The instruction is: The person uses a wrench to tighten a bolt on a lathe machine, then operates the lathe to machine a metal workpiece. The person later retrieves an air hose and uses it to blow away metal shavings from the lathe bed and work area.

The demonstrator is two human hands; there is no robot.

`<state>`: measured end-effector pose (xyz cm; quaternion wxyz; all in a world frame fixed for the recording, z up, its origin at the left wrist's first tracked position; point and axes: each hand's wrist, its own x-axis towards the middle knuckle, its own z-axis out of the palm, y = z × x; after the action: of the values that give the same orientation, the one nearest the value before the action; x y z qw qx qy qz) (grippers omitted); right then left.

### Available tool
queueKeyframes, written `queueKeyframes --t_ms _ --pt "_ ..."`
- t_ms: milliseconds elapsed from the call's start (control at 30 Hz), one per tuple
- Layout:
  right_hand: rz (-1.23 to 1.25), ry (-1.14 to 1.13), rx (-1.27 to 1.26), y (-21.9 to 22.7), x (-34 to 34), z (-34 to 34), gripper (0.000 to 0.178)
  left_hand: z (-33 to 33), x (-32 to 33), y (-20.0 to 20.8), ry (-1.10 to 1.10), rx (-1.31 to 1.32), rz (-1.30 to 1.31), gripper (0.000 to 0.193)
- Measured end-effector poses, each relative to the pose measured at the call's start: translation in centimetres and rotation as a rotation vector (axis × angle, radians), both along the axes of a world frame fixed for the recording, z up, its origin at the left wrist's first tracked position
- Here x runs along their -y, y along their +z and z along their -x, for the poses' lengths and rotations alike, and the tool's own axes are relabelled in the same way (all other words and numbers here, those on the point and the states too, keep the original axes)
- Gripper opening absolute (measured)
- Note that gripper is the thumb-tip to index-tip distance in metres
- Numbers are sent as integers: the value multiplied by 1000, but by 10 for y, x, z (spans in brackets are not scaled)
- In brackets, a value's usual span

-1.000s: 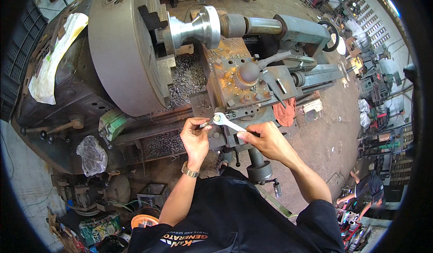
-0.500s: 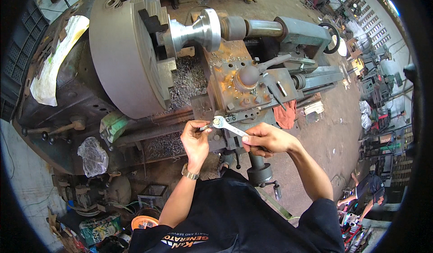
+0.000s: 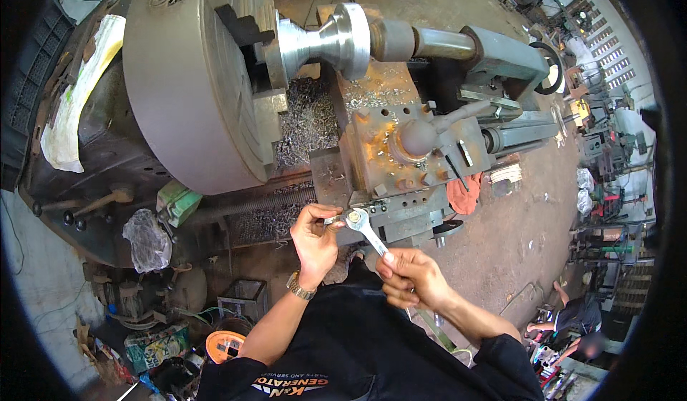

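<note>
My left hand [image 3: 315, 240] is closed, pinching a small metal piece [image 3: 331, 221] whose kind I cannot make out. In my right hand [image 3: 415, 276] is a silver wrench [image 3: 372, 238], gripped by its handle end. The wrench's head sits around a brassy nut or bolt head, right beside my left fingertips. Both hands are just in front of a lathe's rusty tool post [image 3: 390, 150]. Beyond it, a shiny turned metal workpiece [image 3: 351, 40] is held between the large chuck [image 3: 189, 93] and the tailstock [image 3: 504, 61].
Metal shavings [image 3: 308, 125] lie below the workpiece. An orange-red cloth [image 3: 464, 195] hangs at the carriage's right. Clear plastic wrap [image 3: 147, 240] and a green block [image 3: 179, 202] are at left, above an orange-lidded bucket [image 3: 224, 346]. Another person [image 3: 576, 315] is low at far right.
My right hand has swung the wrench handle downward, so it slants more steeply. My left hand still pinches the metal piece. The whole view has shifted slightly.
</note>
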<state>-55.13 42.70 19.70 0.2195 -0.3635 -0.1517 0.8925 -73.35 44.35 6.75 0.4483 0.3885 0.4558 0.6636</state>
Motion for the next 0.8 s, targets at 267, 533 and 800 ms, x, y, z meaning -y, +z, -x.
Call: queueKeyframes --t_ms 267,533,800 --pt "79 -264 24 -4 36 46 44 6 -4 0 -64 47 -7 22" --pt "35 -487 -32 -11 48 95 43 10 -5 -3 -103 54 -34 18" --pt "-129 -731 -144 -31 56 149 41 7 -3 -6 -69 81 -1 21"
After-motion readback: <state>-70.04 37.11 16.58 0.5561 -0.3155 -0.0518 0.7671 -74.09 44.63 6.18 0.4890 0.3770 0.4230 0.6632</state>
